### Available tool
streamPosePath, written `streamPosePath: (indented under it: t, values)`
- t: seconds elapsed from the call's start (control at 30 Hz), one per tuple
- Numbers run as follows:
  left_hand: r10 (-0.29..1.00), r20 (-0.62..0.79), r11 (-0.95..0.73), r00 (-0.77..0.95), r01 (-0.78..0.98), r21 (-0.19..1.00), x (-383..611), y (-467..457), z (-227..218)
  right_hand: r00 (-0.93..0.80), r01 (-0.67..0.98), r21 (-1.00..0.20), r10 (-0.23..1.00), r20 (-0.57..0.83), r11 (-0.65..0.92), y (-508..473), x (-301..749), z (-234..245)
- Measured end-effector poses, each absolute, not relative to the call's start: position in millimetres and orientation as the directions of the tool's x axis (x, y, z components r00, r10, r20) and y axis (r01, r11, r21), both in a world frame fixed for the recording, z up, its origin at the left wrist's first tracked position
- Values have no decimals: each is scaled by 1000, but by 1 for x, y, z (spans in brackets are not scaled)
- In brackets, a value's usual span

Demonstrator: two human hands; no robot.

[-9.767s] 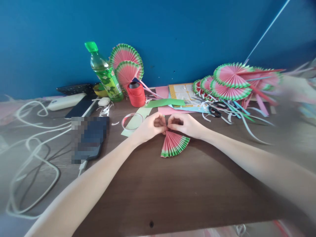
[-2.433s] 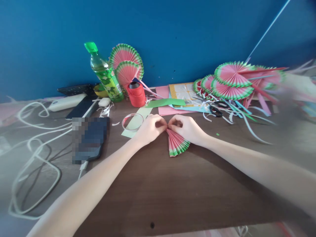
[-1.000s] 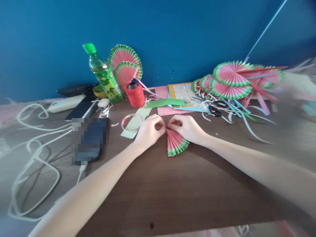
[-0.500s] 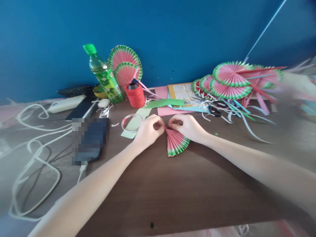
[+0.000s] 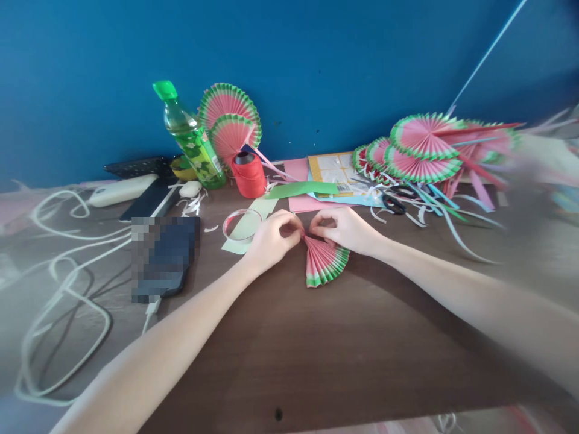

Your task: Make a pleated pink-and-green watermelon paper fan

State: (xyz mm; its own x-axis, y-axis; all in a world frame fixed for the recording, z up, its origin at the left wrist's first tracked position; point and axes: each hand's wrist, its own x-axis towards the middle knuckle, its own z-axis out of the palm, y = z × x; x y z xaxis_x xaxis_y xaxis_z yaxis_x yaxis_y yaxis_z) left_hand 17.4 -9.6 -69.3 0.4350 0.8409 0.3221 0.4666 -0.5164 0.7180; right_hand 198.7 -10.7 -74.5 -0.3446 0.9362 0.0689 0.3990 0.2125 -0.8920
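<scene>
A pleated paper fan (image 5: 324, 264), pink with a green and white edge, lies part spread on the brown table (image 5: 289, 343). Its narrow gathered end points away from me, between my hands. My left hand (image 5: 275, 238) is closed, thumb and forefinger pinching that gathered tip. From the other side my right hand (image 5: 346, 230) curls over the fan's right part, its fingers closed at the same narrow end. Whatever fine thing may be at the fingertips is too small to make out. Just left of my left hand is a roll of tape (image 5: 226, 226) on pale green paper.
Behind stand a red thread spool (image 5: 249, 176), a green-capped bottle (image 5: 192, 144) and two fans (image 5: 230, 111). At back right, scissors (image 5: 393, 204) lie among paper strips beside a pile of fans (image 5: 425, 163). Left are a blurred-out phone (image 5: 165, 259) and white cables (image 5: 106, 313).
The right fingers have shifted slightly, with another fingertip now showing above the fan. The fan's right edge has spread out a little. Everything else is as before.
</scene>
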Motion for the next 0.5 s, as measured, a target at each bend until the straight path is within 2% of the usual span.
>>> streamPosePath:
  t: [0.27,0.4,0.5]
  values:
    - [846,284,-485,451,433,759,18,-10,-68,-306,383,-906,950,61,182,-11,197,-73]
    - [840,287,-494,461,429,756,18,-9,-68,-360,337,-922,931,60,190,-12,197,-70]
    - [841,292,-497,456,439,749,17,-9,-69,-370,364,-906,927,70,214,-12,196,-69]
